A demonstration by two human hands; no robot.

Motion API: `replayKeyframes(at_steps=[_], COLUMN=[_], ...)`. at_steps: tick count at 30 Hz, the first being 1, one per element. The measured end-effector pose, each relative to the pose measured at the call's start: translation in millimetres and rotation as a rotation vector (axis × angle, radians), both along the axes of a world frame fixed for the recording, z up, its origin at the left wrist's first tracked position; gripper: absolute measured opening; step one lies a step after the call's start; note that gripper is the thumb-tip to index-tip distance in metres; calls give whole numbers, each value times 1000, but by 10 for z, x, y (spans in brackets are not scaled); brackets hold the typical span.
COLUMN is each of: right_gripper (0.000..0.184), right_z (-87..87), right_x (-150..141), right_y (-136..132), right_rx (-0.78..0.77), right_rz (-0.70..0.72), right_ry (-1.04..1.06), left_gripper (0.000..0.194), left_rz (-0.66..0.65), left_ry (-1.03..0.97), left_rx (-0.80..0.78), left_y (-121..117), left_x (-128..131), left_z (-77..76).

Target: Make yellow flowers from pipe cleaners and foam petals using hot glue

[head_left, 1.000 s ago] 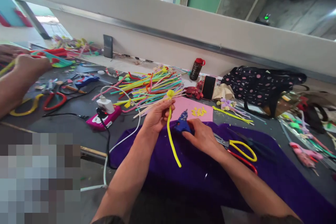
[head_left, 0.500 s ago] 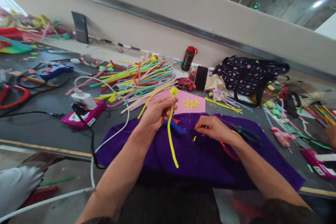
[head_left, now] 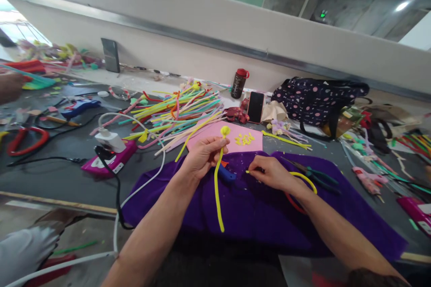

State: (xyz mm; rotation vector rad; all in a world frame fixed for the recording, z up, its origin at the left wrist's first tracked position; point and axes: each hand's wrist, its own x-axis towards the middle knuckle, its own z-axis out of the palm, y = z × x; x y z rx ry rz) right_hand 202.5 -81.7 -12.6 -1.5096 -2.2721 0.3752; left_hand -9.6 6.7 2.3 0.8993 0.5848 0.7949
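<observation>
My left hand point(head_left: 206, 154) pinches a yellow pipe cleaner point(head_left: 218, 197) just under its rounded, ball-like top point(head_left: 225, 130); the long stem hangs down over the purple cloth point(head_left: 235, 210). Between the thumb and finger of my right hand point(head_left: 271, 171) is a small yellow piece point(head_left: 248, 171), its end poking out to the left. A blue handle-like tool point(head_left: 227, 174) with an orange part lies on the cloth, partly covered by my left hand. More small yellow pieces point(head_left: 244, 139) are scattered on a pink sheet point(head_left: 205, 132) beyond my hands.
Pliers point(head_left: 323, 180), a curved yellow pipe cleaner point(head_left: 308, 179) and a red one lie by my right forearm. Behind is a heap of coloured pipe cleaners point(head_left: 178, 107), with a phone point(head_left: 256, 107), bottle point(head_left: 239, 84) and bag point(head_left: 313, 103). A magenta power strip point(head_left: 124, 157) trails cables at left.
The small yellow piece that lay on the cloth is now in my right fingertips. My left hand keeps hold of the yellow pipe cleaner. Another person's hand has appeared at far left.
</observation>
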Motion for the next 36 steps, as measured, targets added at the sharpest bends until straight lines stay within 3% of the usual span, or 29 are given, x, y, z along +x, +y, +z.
replayKeyframes(at_steps=[5,9,15,22,27,32,36], right_gripper=[11,9,16,24,19,24,24], right_z=[284,411,420,342,369,463,453], right_x=[-159,-357,-490,-519,-487,-409,-436], right_y=[108,213,350,387,410,456,472], right_rx=[175,361,621,663,572,190,-37], right_rz=[-93,-65,-39,-4,-8,-165,-158], right_ry=[149,96,-218,-344,-33,518,737], left_gripper=[23,24,24,26,25,22,23], left_rz=[-55,-40,0,15,51,74,65], left_ry=[88,84,64,73,61,49,46], left_rx=[27,38,27,71,93,77,89], left_y=[-40,-48,-36,-27,-28,-30,-32], left_x=[18,22,18,14,12,7,9], left_z=[-19,-39,-57,-74,-73,-54,-55])
